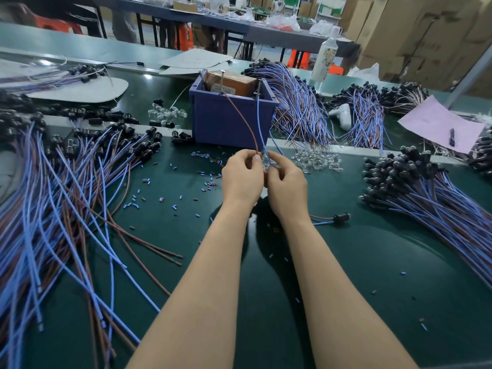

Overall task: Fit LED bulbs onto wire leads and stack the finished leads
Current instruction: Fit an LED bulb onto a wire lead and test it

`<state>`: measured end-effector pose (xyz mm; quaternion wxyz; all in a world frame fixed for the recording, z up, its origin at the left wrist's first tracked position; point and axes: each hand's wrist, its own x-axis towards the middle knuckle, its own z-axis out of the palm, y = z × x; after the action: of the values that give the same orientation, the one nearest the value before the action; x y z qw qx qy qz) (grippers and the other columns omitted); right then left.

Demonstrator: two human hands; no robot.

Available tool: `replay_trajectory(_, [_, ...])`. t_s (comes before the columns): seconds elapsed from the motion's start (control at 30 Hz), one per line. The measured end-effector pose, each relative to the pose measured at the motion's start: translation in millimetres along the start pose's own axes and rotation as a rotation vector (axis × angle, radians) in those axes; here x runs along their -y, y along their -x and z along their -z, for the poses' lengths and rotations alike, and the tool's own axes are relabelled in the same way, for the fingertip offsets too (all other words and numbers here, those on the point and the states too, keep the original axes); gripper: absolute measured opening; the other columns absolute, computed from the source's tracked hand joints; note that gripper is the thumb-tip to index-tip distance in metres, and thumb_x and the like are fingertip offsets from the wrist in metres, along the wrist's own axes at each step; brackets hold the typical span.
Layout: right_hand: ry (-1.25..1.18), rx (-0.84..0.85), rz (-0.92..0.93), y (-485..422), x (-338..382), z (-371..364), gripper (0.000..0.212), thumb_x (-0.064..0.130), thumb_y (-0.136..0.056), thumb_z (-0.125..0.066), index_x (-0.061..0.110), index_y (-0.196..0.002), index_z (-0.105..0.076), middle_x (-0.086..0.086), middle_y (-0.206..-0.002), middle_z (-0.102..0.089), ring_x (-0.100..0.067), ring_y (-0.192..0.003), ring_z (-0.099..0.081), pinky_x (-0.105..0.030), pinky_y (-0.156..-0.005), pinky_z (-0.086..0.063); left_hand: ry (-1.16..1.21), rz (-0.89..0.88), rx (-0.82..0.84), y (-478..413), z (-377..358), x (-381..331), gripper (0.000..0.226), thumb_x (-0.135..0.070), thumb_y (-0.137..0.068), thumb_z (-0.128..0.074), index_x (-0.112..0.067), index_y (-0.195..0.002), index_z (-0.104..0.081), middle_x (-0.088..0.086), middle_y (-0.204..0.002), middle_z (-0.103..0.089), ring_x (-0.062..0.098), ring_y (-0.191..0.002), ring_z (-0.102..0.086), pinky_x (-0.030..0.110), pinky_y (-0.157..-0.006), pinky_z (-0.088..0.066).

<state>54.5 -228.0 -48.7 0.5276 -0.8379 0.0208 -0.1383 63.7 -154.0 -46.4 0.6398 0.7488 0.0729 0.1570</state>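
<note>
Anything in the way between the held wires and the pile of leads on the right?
Nothing visible. Bare mat lies between the right hand, pinching the blue wire, and the pile of leads; loose bulbs sit just beyond, a single lead nearer the person.

Green bench (346,275), wire leads (53,209), bulbs (316,159)

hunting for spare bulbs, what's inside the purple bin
A brown box with a white label lies in the purple bin, and two metal rods stand upright. The bin's wall hides anything lower.
</note>
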Motion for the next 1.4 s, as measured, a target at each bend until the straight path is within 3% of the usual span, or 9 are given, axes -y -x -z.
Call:
replay_trajectory(0.23, [-0.014, 0.012, -0.003, -0.3, -0.9, 0.4, 0.037, 0.007, -0.093, -0.043, 0.016, -0.125, -0.061, -0.009, -0.113, -0.069, -0.02, -0.099, -0.063, -0.03, -0.093, -0.047, -0.058, -0.007, -0.004, 1.9, 0.7, -1.2, 0.012, -0.015, -0.095, -0.048, -0.013, -0.092, -0.059, 0.01, -0.093, -0.07, 0.021, -0.087, -0.063, 0.03, -0.082, -0.048])
replay_trajectory(0.37, [-0.028, -0.005, -0.013, -1.4, -2.8, 1.5, 0.037, 0.007, -0.092, -0.043, 0.016, -0.124, -0.061, -0.007, -0.11, -0.069, -0.011, -0.082, -0.057, -0.017, -0.076, -0.043, -0.12, -0.055, -0.022, 3.6, 0.3, -2.6, 0.011, -0.016, -0.094, -0.05, -0.011, -0.093, -0.06, 0.01, -0.092, -0.071, 0.024, -0.089, -0.064, 0.034, -0.084, -0.049])
replay_trajectory(0.5, [-0.049, -0.007, -0.027, -1.1, -2.7, 0.1, 0.037, 0.006, -0.093, -0.042, 0.015, -0.124, -0.06, -0.009, -0.114, -0.068, -0.02, -0.1, -0.064, -0.034, -0.094, -0.048, -0.109, -0.049, -0.043, 3.4, 0.2, -2.3, 0.01, -0.016, -0.094, -0.05, -0.012, -0.089, -0.057, 0.009, -0.088, -0.071, 0.023, -0.083, -0.066, 0.03, -0.079, -0.05])
replay_trajectory(0.6, [-0.046, 0.0, -0.022, -1.1, -2.2, -1.5, 0.037, 0.006, -0.093, -0.042, 0.014, -0.125, -0.06, -0.01, -0.116, -0.067, -0.023, -0.107, -0.063, -0.041, -0.096, -0.048, -0.061, -0.006, -0.029, 1.3, 0.8, -0.9, 0.01, -0.014, -0.094, -0.049, -0.011, -0.088, -0.057, 0.011, -0.086, -0.07, 0.025, -0.082, -0.068, 0.032, -0.081, -0.052])
replay_trajectory(0.97, [-0.034, 0.009, -0.027, -2.4, -4.3, -3.0, 0.037, 0.006, -0.093, -0.043, 0.015, -0.124, -0.06, -0.01, -0.113, -0.068, -0.025, -0.106, -0.063, -0.042, -0.097, -0.047, -0.001, 0.029, 0.002, -3.2, 0.3, 3.0, 0.015, -0.012, -0.093, -0.051, -0.003, -0.093, -0.063, 0.016, -0.086, -0.069, 0.033, -0.086, -0.066, 0.045, -0.086, -0.053])
replay_trajectory(1.4, [-0.034, 0.007, -0.022, -2.4, -4.9, -3.6, 0.036, 0.007, -0.093, -0.044, 0.016, -0.123, -0.061, -0.011, -0.111, -0.069, -0.025, -0.104, -0.064, -0.041, -0.096, -0.047, 0.008, 0.026, 0.015, -5.2, 0.2, 6.4, 0.016, -0.013, -0.093, -0.051, -0.005, -0.095, -0.065, 0.011, -0.083, -0.068, 0.031, -0.088, -0.065, 0.044, -0.087, -0.052])
